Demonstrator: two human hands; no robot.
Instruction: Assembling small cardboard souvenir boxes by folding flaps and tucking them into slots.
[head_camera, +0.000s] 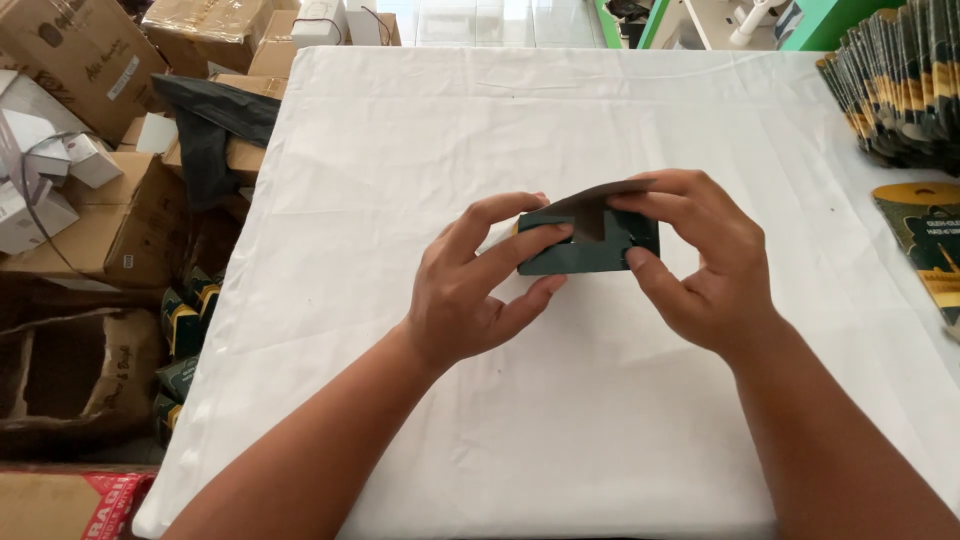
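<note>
Two bare forearms reach up from the bottom edge, ending in the left hand (470, 290) and the right hand (700, 265), both closed on one small dark green cardboard box (585, 250) held just above the middle of the white cloth-covered table (600, 420). Its long axis runs left to right across the view, and an open brown-lined flap (600, 195) at its top points away and to the right. Left fingers (520, 245) curl round the box's left end, thumb underneath; right fingers (665, 205) pinch the flap, thumb pressed on the box's front right corner.

At the right edge stands one row of flat dark green and gold cartons (900, 80), too tightly packed to count, with one more flat carton (925, 240) lying alone below it. Left of the table sit several brown cardboard boxes (110, 230); one open box (60, 370) looks empty, and a few folded green cartons (185, 330) lie stacked between it and the table
</note>
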